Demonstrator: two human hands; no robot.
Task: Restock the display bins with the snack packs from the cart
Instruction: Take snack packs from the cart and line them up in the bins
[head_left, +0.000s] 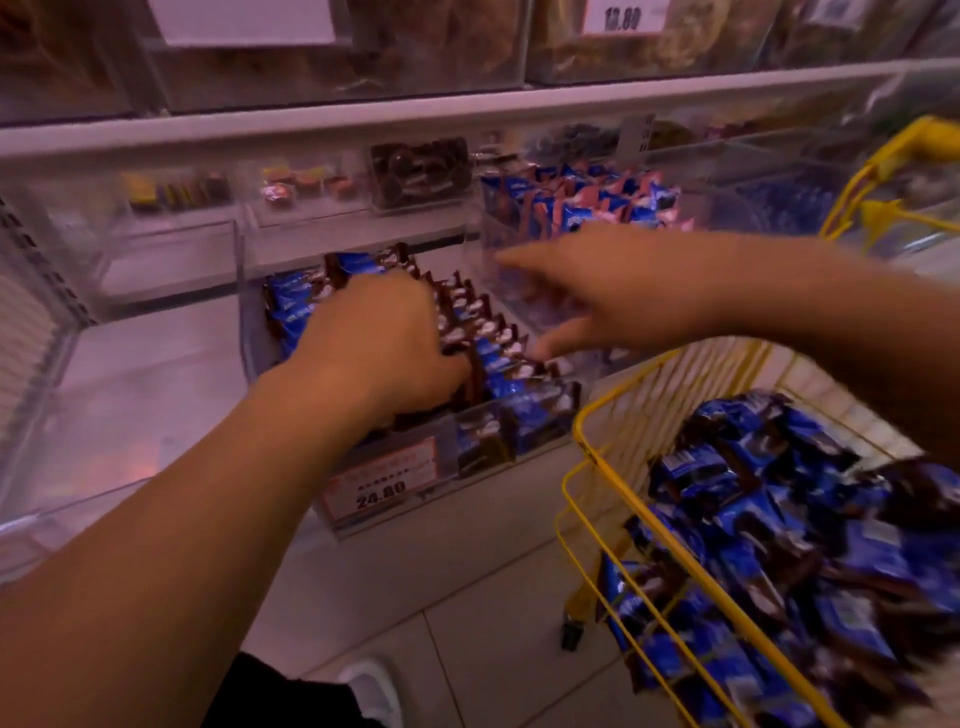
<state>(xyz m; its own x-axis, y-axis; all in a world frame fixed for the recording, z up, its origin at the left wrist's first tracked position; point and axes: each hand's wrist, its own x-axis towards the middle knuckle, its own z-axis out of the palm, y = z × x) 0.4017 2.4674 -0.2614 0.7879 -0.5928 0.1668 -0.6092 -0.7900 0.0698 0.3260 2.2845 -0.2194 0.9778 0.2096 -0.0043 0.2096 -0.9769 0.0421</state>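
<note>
At far left an empty clear bin (130, 395) waits. Beside it, the left hand (382, 343) grips upright snack packs (483, 338) in the priced display bin (447, 457); if released crooked, the row could topple. One right hand (618, 293) hovers, fingers spread, holding nothing. One yellow cart (613, 410) holds uncountably many packs.

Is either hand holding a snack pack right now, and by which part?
Left hand grips packs in the bin from above, by their top edges; right hand open, empty.
</note>
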